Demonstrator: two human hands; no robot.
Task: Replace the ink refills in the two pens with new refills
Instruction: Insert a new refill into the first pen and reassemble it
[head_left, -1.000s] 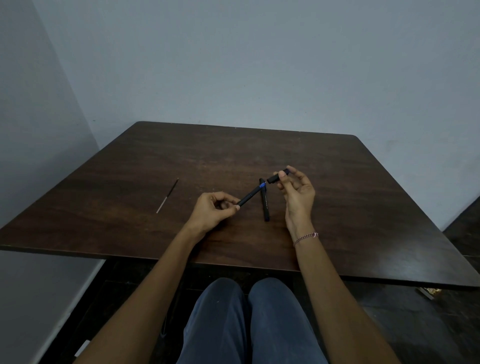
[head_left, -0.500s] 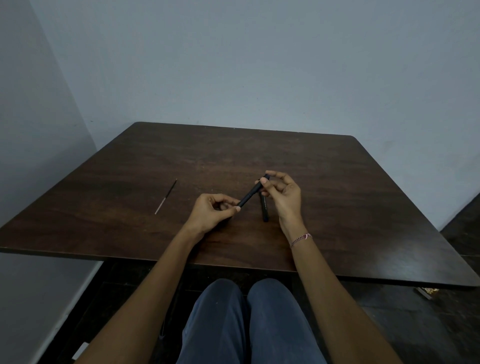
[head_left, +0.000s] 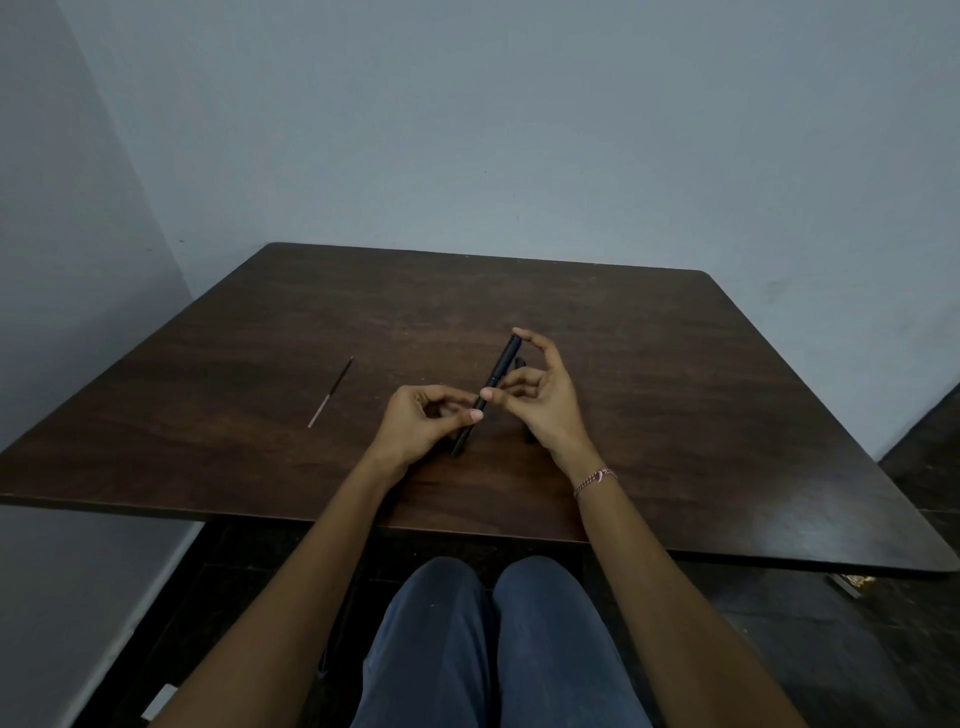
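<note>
Your left hand (head_left: 422, 422) is closed in a pinch around the lower part of a slim black plastic pen (head_left: 488, 391), thumb and fingertips pressing the barrel just above its near end, which pokes out below your fingers toward the table edge. Your right hand (head_left: 543, 400) meets the same pen higher up: the index fingertip rests on the far tip of the barrel, and the thumb and curled middle fingers close on its middle, right next to your left thumb. The pen slants up and away from you, held above the dark brown wooden table (head_left: 727, 415).

Beneath your right hand lies a second black pen (head_left: 530, 437), mostly hidden; only a short dark stub shows by the heel of your palm and another bit behind your fingers. A thin braided red-and-white bracelet (head_left: 595, 479) circles your right wrist.

Well to the left, apart from both hands, a thin ink refill (head_left: 331, 392) with a dark far half and pale near half lies flat on the table, angled diagonally.
</note>
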